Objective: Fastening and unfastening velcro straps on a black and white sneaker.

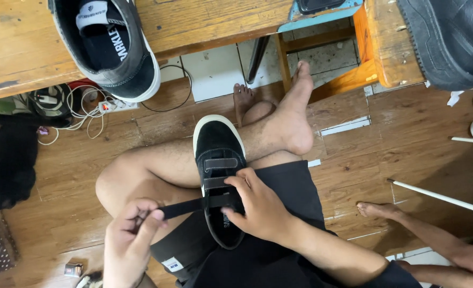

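The black suede-like shoe (pixel 219 176) with a white rubber toe lies on the person's lap, toe toward 12 o'clock — its heel end partly hidden under the right hand (pixel 260 205), which clamps over the shoe's opening. At 9 o'clock from it, the left hand (pixel 132 234) pinches the end of a flat black strap (pixel 193 205), pulled taut. A second dark shoe (pixel 111 45) rests on the wooden tabletop (pixel 204 21), cut off by the frame's top.

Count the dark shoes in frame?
3. One black shoe lies on the person's lap, steadied by the right hand while the left hand pulls its strap. A second sits on the wooden bench top left. A third is cropped top right.
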